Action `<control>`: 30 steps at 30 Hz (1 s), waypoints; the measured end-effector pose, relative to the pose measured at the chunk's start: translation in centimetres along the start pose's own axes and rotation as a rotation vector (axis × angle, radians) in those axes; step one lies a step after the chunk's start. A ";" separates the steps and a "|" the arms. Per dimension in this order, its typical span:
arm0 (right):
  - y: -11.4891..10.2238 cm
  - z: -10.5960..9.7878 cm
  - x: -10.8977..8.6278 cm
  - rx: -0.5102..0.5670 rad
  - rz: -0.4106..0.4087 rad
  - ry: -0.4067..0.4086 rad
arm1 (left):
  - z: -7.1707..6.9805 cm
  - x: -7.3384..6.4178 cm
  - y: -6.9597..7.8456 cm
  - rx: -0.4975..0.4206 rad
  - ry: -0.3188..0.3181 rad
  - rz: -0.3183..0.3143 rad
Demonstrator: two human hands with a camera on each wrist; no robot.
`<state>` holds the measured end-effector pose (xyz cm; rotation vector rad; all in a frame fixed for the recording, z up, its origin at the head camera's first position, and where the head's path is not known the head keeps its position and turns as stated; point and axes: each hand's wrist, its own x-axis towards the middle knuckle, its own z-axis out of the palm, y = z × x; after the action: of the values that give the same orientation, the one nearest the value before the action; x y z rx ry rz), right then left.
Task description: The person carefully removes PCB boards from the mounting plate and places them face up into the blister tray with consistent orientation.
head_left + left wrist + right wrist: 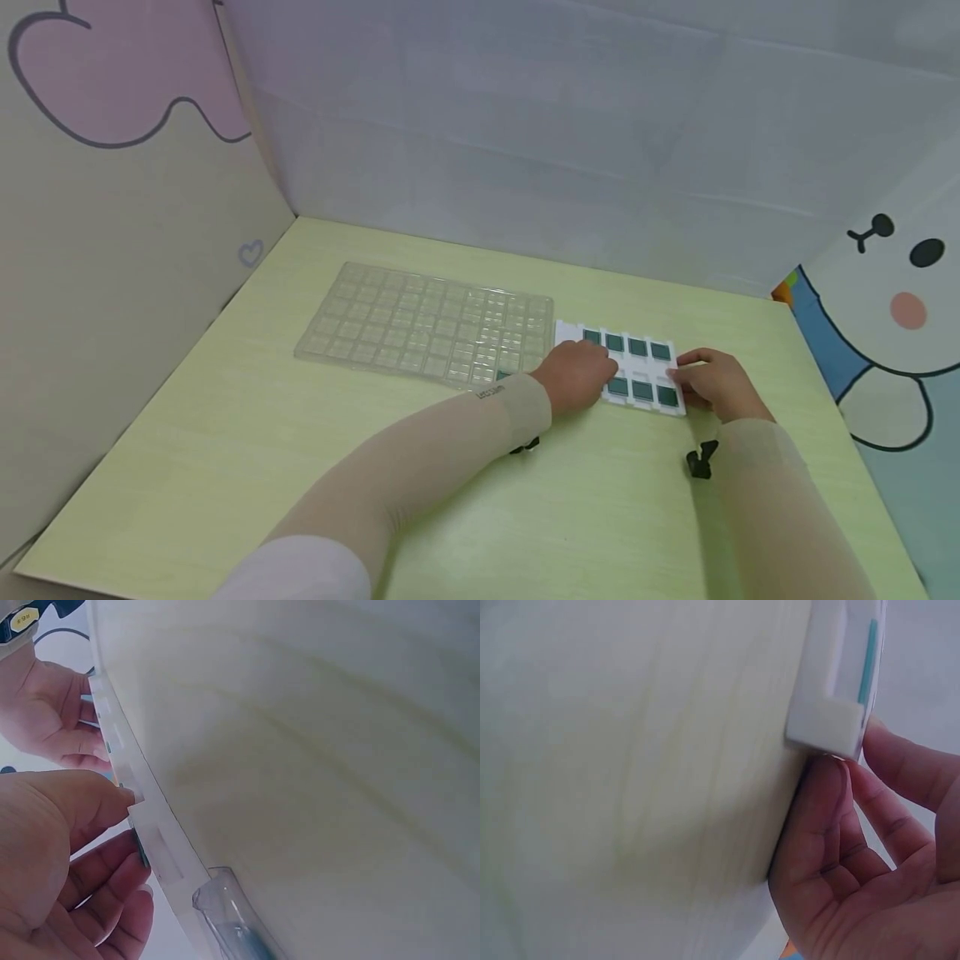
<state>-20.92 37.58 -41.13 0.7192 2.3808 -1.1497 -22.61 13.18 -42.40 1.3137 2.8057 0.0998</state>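
A white tray (637, 367) holds two rows of dark green square pieces (642, 389). My left hand (576, 375) reaches over the tray's left part, its fingers bent down at the near row. In the left wrist view, a green square piece (141, 847) shows its edge at the left hand's fingertips, between thumb and fingers. At the tray's right end, my right hand (716, 383) grips the edge. The right wrist view has the right thumb (900, 761) against the tray corner (829, 724), with the other fingers curled below it.
A clear plastic tray (427, 325) with many small compartments lies left of the white one. One green piece (504, 375) sits in its near right corner, partly behind the left forearm. Both stand on a pale yellow table (570, 508), with walls behind and at the sides.
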 end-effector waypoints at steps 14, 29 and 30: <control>0.0 0.1 0.2 0.002 0.010 0.010 | -0.3 -0.1 -0.1 -0.007 0.020 0.021; 0.3 0.0 0.4 0.006 0.013 0.007 | -0.7 -0.8 -0.4 0.023 0.018 0.027; 0.3 0.0 0.4 0.006 0.013 0.006 | -0.7 -0.9 -0.4 0.025 0.019 0.029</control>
<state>-21.07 37.85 -41.52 0.7403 2.3747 -1.1511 -22.36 12.23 -41.74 1.3664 2.8131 0.0790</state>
